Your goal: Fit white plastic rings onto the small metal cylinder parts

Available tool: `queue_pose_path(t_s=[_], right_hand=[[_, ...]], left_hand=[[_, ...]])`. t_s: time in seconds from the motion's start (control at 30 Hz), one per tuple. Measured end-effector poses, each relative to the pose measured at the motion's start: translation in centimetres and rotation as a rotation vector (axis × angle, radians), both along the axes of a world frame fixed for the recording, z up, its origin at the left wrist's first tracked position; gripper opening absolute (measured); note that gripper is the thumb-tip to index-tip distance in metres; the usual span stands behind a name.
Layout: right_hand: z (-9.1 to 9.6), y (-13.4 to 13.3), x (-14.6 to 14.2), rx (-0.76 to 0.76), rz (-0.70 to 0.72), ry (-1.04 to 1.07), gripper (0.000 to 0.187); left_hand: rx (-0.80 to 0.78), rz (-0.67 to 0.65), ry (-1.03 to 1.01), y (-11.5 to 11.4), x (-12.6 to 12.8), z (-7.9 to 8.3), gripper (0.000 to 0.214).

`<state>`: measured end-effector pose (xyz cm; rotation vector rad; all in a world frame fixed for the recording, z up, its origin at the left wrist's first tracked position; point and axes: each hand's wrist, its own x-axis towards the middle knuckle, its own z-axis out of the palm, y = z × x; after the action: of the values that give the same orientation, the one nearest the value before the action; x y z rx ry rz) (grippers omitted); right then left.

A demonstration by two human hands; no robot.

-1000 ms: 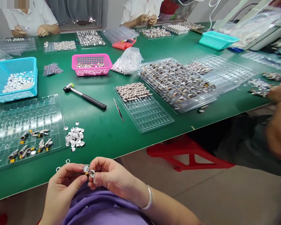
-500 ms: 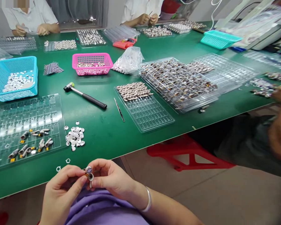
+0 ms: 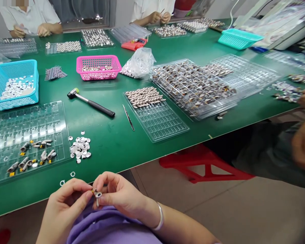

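Note:
Over my lap, just off the table's front edge, both hands meet at a small earbud shell (image 3: 98,195) with a round dark opening and a short pale stem pointing down. My right hand (image 3: 120,195) pinches the shell between thumb and fingers. Thumb and forefinger of my left hand (image 3: 67,203) are closed on a tiny yellow tab (image 3: 93,191) at the shell's left side. Beyond them lies a pile of small white round caps (image 3: 80,148). To its left, a clear tray (image 3: 5,132) bears several earbud shells with yellow tabs (image 3: 43,156). Two white rings (image 3: 72,174) lie near the edge.
On the green table (image 3: 101,142) are a hammer (image 3: 99,107), tweezers (image 3: 128,118), a part-filled tray (image 3: 167,122), stacked trays (image 3: 193,88), a pink basket (image 3: 99,75), a blue basket (image 3: 20,100) and a plastic bag (image 3: 141,61). Co-workers sit opposite and at right, above a red stool (image 3: 200,162).
A round piece stood above the shell's opening earlier; now it no longer shows apart, and the opening faces me more. Both hands keep their pinch. The view has shifted slightly.

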<state>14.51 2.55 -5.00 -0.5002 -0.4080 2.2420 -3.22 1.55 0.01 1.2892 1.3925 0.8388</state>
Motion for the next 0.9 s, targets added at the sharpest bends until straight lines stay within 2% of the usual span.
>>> queue_pose_path(t_s=[0.23, 0.5, 0.63, 0.73, 0.9], right_hand=[[-0.1, -0.1, 0.2, 0.011, 0.025, -0.007, 0.042], [-0.2, -0.2, 0.3, 0.035, 0.051, -0.027, 0.042], [0.1, -0.2, 0.5, 0.08, 0.057, -0.123, 0.047], [0.8, 0.1, 0.8, 0.183, 0.057, -0.275, 0.046], [1.6, 0.6, 1.4, 0.339, 0.078, -0.5, 0.031]], left_hand=[[-0.029, 0.003, -0.018, 0.1, 0.2, 0.0, 0.011], [-0.177, 0.011, -0.12, 0.6, -0.2, -0.7, 0.016], [-0.227, -0.028, -0.131, 1.3, -0.3, -0.5, 0.017], [-0.232, -0.144, -0.069, 2.7, -0.4, 0.1, 0.016], [-0.168, -0.427, 0.094, 5.2, -0.2, 1.8, 0.014]])
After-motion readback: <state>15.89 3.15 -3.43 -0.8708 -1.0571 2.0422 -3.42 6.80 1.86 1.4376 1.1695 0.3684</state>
